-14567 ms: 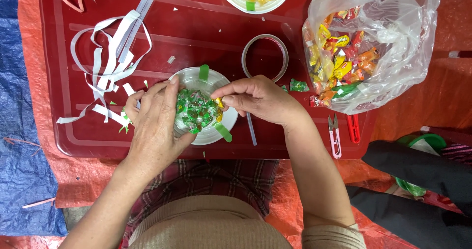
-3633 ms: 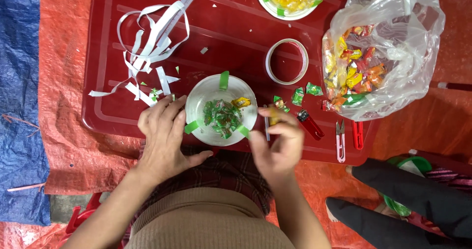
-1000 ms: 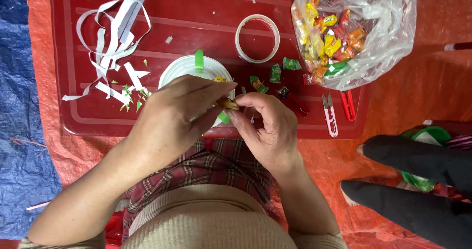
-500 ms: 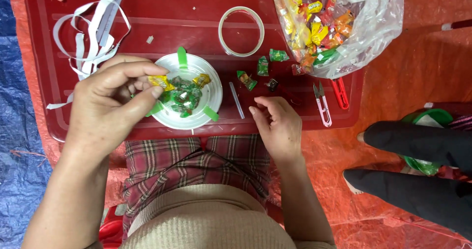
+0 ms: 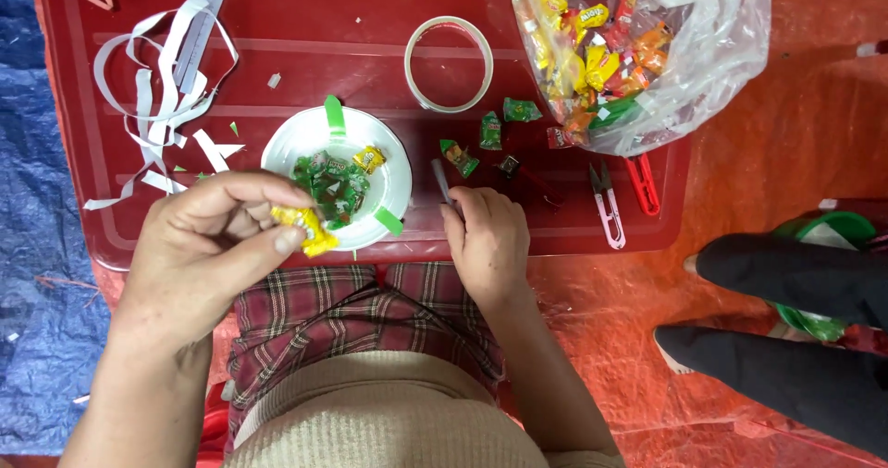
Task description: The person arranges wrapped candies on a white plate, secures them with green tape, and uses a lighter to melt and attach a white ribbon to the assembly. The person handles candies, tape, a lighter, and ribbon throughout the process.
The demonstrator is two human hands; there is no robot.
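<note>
Red tray [image 5: 120,237] | left hand [image 5: 217,246] pinches yellow candy [image 5: 301,227] – just left of white plate [image 5: 393,177] | right hand [image 5: 486,241] curled, fingertips on grey stick [image 5: 441,179] – pointing away

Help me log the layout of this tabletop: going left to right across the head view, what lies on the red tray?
White paper strips → left hand pinching a yellow candy → white plate → right hand → green candy → small scissors → clear bag of candies.
</note>
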